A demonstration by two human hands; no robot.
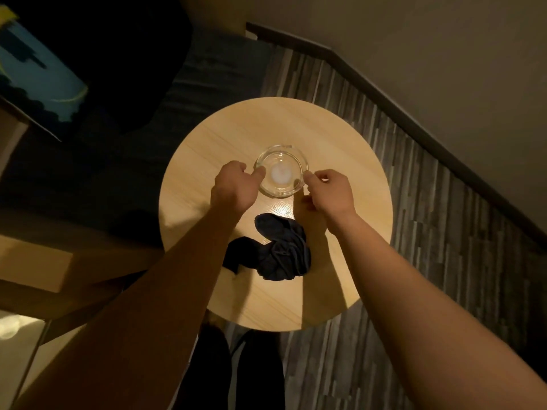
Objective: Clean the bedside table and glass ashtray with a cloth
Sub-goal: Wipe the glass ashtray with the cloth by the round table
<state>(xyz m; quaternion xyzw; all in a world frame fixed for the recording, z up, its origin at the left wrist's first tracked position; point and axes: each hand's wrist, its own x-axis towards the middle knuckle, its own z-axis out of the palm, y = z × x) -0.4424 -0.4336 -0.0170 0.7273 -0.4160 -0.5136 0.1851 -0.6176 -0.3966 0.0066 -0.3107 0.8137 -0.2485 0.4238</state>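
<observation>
A clear glass ashtray (281, 170) stands near the middle of the round light-wood bedside table (340, 161). My left hand (235, 184) is at its left rim, with the thumb touching the glass. My right hand (328, 189) pinches the right rim with fingertips. A crumpled dark cloth (275, 250) lies on the table nearer to me, between my forearms, with no hand on it.
A dark bed or mattress edge (189, 84) lies left of the table. Grey striped flooring (429, 232) runs to the right, bounded by a dark skirting board and a wall (444, 54). My dark-trousered legs (233, 374) are just below the table's near edge.
</observation>
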